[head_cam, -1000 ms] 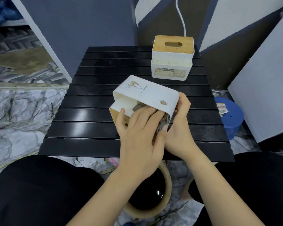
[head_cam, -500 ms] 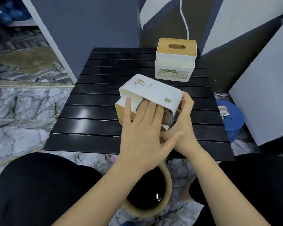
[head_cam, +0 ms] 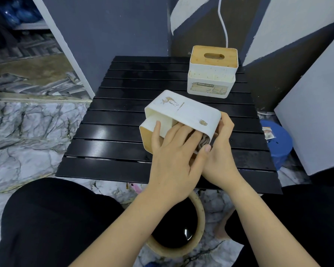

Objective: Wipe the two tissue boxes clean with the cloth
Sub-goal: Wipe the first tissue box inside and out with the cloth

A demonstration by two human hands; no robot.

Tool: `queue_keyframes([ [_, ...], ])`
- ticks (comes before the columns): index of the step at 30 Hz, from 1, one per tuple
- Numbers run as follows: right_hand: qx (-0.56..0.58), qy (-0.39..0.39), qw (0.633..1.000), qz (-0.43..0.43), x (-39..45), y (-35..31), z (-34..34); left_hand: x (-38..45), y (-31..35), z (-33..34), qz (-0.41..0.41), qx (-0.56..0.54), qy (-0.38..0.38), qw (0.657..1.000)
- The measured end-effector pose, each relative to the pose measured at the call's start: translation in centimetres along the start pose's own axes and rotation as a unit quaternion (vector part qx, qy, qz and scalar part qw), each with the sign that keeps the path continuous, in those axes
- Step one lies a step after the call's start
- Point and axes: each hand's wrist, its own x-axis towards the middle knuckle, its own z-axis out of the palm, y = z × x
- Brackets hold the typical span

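The left hand [head_cam: 174,157] lies flat with its fingers straight and slightly spread, pressing a grey-brown cloth [head_cam: 203,142] against the near side of the white tissue box [head_cam: 183,112]; the cloth shows only as a folded bit between the fingertips and the box's right end. The left thumb points toward the right hand. The right hand [head_cam: 220,151] has its fingers curled round the right end of that box, gripping it, with the thumb on the near edge. This box is tipped on its side above the near middle of the black slatted table [head_cam: 112,143], its wooden lid [head_cam: 146,138] facing left and near, and brownish stains on the white face turned up.

The second tissue box [head_cam: 212,74] stands upright on the far right of the table, well apart from the hands, wooden lid with an oval slot on top and a label reading "TISSUE HOLDER" on its near face. A white cable [head_cam: 223,22] hangs down the wall behind it. A blue tub [head_cam: 280,143] sits on the floor right of the table. Near the person's knees lies a round dark bowl [head_cam: 177,232] with a pale rim
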Motion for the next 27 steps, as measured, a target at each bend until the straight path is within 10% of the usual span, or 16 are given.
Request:
queue_keyframes([
  [16, 0.013, -0.009, 1.0, 0.003, 0.0, -0.4, -0.3, -4.0, -3.6, -1.8, 0.019, 0.013, 0.108, 0.994],
  [22, 0.022, 0.001, 1.0, 0.005, -0.1, -0.7, -0.2, -1.1, -1.6, -0.2, -0.053, -0.002, 0.256, 0.965],
  [27, 0.024, 0.008, 1.0, 0.01, -0.1, -0.8, 0.0, -0.4, 1.3, 1.3, -0.067, 0.016, 0.213, 0.975],
])
